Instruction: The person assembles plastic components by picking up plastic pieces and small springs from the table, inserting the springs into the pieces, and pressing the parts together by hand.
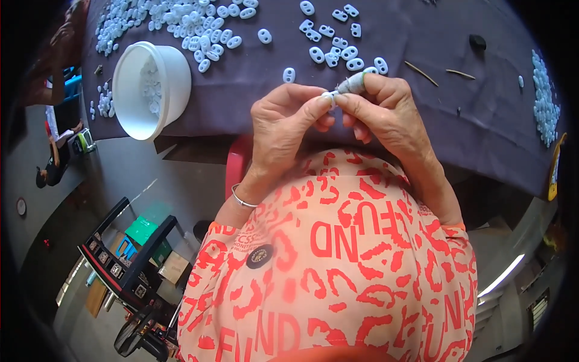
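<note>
Landmark: white plastic tub (176, 84). Closest to me, my pink shirt (338, 259) with its red print; then a thin bracelet (243, 199) on my left wrist, nearer than the tub and to its right.

Both hands meet well to the right of the tub. Left hand (280, 117): thumb and forefinger pinching a small white plastic piece (332, 97). Right hand (395, 114): thumb and forefinger gripping at the same spot from the other side, a pale finger wrap (352, 84) around the forefinger. The piece sits right at the fingertips, between the two hands. Fingers cover most of it; I can't tell which way it points or how its long axis runs.

Tub stands on the dark tablecloth (241, 96); small white pieces inside, level unclear.

Just past my left hand, right of the tub, a single oval piece (289, 75), long axis running away from me. Farther out, right of the tub: scattered two-hole pieces (349, 53), two twigs (421, 73), a black lump (477, 42), and, farthest right, a pile of white pieces (546, 102). Beyond the tub, a broad heap (193, 27) of the ovals.
</note>
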`<action>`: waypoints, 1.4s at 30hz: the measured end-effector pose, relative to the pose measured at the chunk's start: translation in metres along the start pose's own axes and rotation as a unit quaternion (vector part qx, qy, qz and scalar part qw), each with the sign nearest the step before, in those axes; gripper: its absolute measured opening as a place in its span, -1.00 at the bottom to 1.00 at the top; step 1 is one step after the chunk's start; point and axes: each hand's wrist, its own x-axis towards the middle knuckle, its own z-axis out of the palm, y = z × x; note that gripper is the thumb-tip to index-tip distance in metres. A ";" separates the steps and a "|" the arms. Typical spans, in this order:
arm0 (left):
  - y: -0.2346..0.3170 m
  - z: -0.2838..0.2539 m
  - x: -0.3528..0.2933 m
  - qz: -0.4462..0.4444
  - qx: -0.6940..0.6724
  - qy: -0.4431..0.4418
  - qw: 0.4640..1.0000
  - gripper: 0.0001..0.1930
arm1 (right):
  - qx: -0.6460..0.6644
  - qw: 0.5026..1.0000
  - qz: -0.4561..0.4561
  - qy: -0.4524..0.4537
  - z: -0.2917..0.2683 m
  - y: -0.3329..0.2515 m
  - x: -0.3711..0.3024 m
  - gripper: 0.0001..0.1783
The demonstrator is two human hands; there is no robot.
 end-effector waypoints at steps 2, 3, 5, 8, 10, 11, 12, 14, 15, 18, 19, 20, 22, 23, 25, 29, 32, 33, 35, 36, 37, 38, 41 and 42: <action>-0.001 -0.001 0.000 -0.004 -0.019 -0.002 1.000 -0.88 | -0.028 0.999 -0.003 -0.019 -0.002 -0.002 0.001 -0.86; -0.002 -0.002 0.001 -0.013 -0.038 -0.003 0.999 -0.88 | -0.029 0.999 -0.009 -0.022 0.000 -0.003 0.002 -0.86; -0.002 -0.003 0.002 -0.012 -0.051 -0.001 0.999 -0.89 | -0.102 0.991 -0.085 -0.008 0.004 0.000 0.004 -0.86; -0.001 -0.005 0.004 -0.025 -0.125 -0.020 0.992 -0.88 | -0.191 0.961 -0.200 0.017 0.004 0.008 0.008 -0.86; 0.000 -0.006 0.005 -0.044 -0.180 -0.034 0.982 -0.87 | -0.283 0.909 -0.298 0.075 0.008 0.001 0.003 -0.78; 0.000 -0.004 0.004 -0.043 -0.180 -0.034 0.982 -0.87 | -0.282 0.909 -0.298 0.075 0.010 0.000 0.001 -0.78; 0.002 -0.002 0.004 -0.053 -0.193 -0.033 0.979 -0.87 | -0.347 0.883 -0.304 0.080 0.010 0.000 -0.001 -0.74; 0.000 0.001 0.003 -0.064 -0.208 -0.034 0.975 -0.87 | -0.450 0.833 -0.307 0.092 0.012 0.000 -0.004 -0.65; -0.001 0.002 0.002 -0.073 -0.214 -0.034 0.973 -0.87 | -0.451 0.834 -0.305 0.093 0.013 0.000 -0.006 -0.65; -0.004 0.003 0.000 -0.090 -0.226 -0.039 0.969 -0.88 | -0.489 0.812 -0.296 0.117 0.014 -0.002 -0.009 -0.71; -0.004 0.003 0.000 -0.095 -0.232 -0.042 0.967 -0.88 | -0.506 0.805 -0.290 0.110 0.014 -0.002 -0.010 -0.74; -0.005 0.003 -0.001 -0.097 -0.233 -0.042 0.967 -0.88 | -0.523 0.797 -0.283 0.104 0.014 -0.002 -0.011 -0.76; -0.006 0.003 -0.002 -0.098 -0.236 -0.044 0.966 -0.85 | -0.517 0.799 -0.288 0.105 0.014 0.001 -0.010 -0.78; -0.005 0.005 -0.003 -0.100 -0.237 -0.044 0.965 -0.85 | -0.512 0.800 -0.295 0.107 0.013 0.003 -0.010 -0.79; 0.000 0.008 -0.004 -0.112 -0.192 -0.011 0.975 -0.83 | -0.507 0.801 -0.302 0.100 0.011 0.007 -0.009 -0.79; -0.005 0.003 -0.008 -0.101 -0.111 -0.006 0.989 -0.82 | -0.506 0.798 -0.317 0.078 0.010 0.011 -0.009 -0.79; -0.007 0.005 -0.008 -0.081 -0.096 0.012 0.992 -0.83 | -0.493 0.803 -0.326 0.077 0.009 0.012 -0.009 -0.79; -0.007 0.005 -0.008 -0.082 -0.090 0.013 0.993 -0.84 | -0.493 0.804 -0.325 0.076 0.009 0.013 -0.008 -0.79; -0.008 0.006 -0.009 -0.082 -0.084 0.013 0.993 -0.84 | -0.494 0.797 -0.338 0.079 0.009 0.014 -0.008 -0.79; -0.009 0.006 -0.010 -0.064 -0.075 0.015 0.995 -0.84 | -0.494 0.797 -0.338 0.079 0.010 0.015 -0.008 -0.79; -0.009 0.007 -0.012 -0.046 -0.066 0.017 0.997 -0.84 | -0.492 0.796 -0.344 0.080 0.010 0.017 -0.008 -0.80; -0.010 0.007 -0.011 -0.047 -0.067 0.017 0.996 -0.84 | -0.489 0.795 -0.349 0.080 0.010 0.019 -0.006 -0.81; -0.010 0.008 -0.012 -0.028 -0.059 0.017 0.998 -0.85 | -0.482 0.797 -0.355 0.081 0.011 0.024 -0.002 -0.83; -0.010 0.009 -0.012 -0.021 -0.060 0.024 0.998 -0.85 | -0.482 0.797 -0.354 0.080 0.011 0.025 -0.001 -0.83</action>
